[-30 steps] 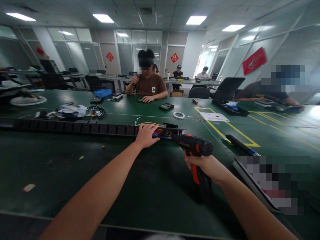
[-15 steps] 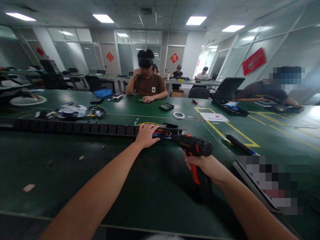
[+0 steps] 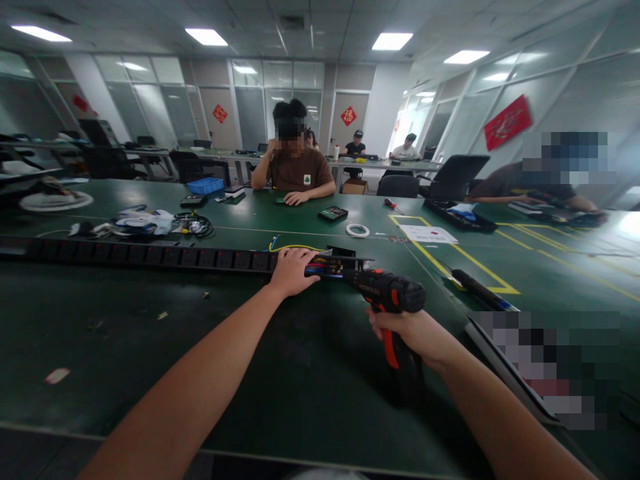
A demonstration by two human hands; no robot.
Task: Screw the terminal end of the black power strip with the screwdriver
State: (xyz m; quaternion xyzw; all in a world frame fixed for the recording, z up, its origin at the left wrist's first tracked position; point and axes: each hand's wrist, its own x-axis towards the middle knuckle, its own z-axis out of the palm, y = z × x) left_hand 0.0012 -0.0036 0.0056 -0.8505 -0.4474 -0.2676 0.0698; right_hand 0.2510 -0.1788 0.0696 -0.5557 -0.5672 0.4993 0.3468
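A long black power strip (image 3: 200,258) lies across the green table, with a row of sockets along it. My left hand (image 3: 294,272) is closed over its right part, fingers on the far side and thumb on the near side. Beyond that hand the strip's end is open, showing coloured wires and a small circuit board (image 3: 335,266). My right hand (image 3: 407,330) grips a black and orange cordless drill (image 3: 387,290) by its handle. The drill points left, its nose at the open end; the bit's exact contact is hidden. A yellow wire (image 3: 295,247) shows behind my left hand.
Right of the drill lie a black-handled tool (image 3: 483,290) and a flat, blurred-out object (image 3: 520,373). Farther back are a white tape ring (image 3: 357,231), a black box (image 3: 333,213), bundled cables (image 3: 195,225) and a blue basket (image 3: 206,185). A person (image 3: 300,167) sits opposite; another leans at right.
Both hands, the drill and the power strip look the same as before. The person opposite has shifted their head slightly.
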